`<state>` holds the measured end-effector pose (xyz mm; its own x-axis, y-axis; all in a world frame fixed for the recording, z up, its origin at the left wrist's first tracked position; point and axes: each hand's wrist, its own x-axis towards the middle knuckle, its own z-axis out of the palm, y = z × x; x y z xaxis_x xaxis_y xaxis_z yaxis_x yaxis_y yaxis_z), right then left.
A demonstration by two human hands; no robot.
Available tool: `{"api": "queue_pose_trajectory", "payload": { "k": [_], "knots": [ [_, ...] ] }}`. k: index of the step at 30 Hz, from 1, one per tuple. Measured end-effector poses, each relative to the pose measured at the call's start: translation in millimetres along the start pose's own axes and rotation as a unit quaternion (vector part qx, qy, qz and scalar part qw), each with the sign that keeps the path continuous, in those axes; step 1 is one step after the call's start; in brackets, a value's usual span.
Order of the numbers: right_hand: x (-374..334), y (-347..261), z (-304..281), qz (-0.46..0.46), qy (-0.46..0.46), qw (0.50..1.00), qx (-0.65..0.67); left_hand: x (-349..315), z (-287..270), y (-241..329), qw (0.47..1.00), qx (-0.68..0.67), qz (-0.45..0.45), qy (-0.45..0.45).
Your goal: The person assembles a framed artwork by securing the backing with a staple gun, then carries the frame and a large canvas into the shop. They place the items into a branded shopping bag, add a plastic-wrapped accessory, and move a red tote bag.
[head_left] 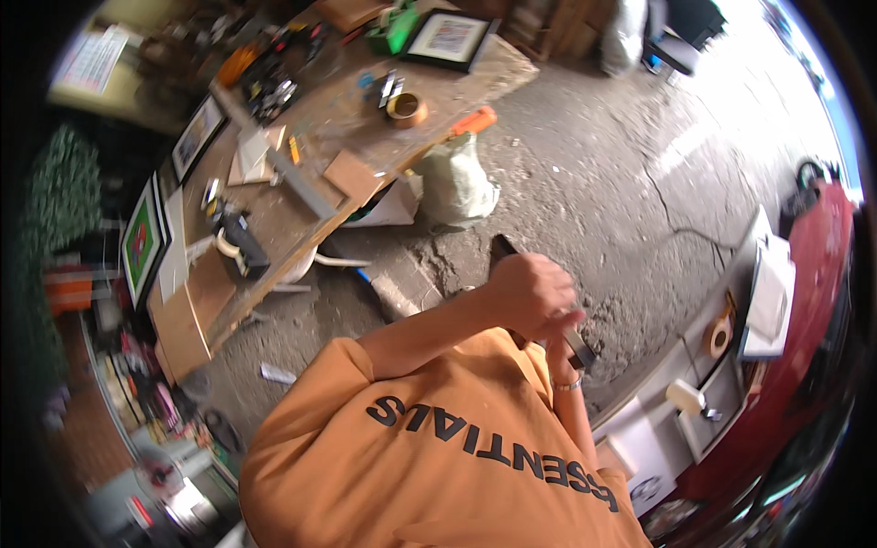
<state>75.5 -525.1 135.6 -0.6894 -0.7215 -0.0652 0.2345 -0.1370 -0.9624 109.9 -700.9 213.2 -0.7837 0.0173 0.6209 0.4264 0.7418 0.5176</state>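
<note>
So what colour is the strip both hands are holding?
Dark, near black, with a greyish face; the head view shows the strip best.

Daylight floods in hard from the upper right, blowing the concrete floor (731,119) out to pure white up there. The left side sits much dimmer, almost murky. Heavy fisheye bend curves the bench (301,173) edges, the rim goes black all round, and everything's a bit soft, with motion smear.

Wooden workbench (301,228) w/ tape roll (406,109), framed pic (449,39), scrap boards (352,175).
</note>
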Motion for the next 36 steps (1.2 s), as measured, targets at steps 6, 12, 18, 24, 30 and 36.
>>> {"api": "queue_pose_trajectory", "payload": {
  "k": [6, 12, 18, 24, 30, 36],
  "knots": [
    [139, 36, 10, 0.141, -0.17, 0.951, -0.216, -104, -97, -37, 0.938, 0.197, -0.257, 0.121],
    [265, 49, 90, 0.055, -0.355, 0.877, -0.318, -212, -156, 23, 0.738, 0.244, -0.545, 0.314],
    [341, 65, 233, -0.032, -0.437, 0.845, -0.306, -323, -141, 43, 0.601, 0.252, -0.617, 0.441],
    [399, 101, 409, -0.099, -0.434, 0.832, -0.329, -426, -131, 12, 0.477, 0.138, -0.784, 0.373],
    [477, 173, 578, -0.21, -0.379, 0.809, -0.397, -461, -213, -9, 0.462, -0.046, -0.776, 0.427],
    [535, 253, 679, -0.276, -0.305, 0.772, -0.484, -498, -304, -17, 0.493, -0.091, -0.761, 0.41]
  ]
}}
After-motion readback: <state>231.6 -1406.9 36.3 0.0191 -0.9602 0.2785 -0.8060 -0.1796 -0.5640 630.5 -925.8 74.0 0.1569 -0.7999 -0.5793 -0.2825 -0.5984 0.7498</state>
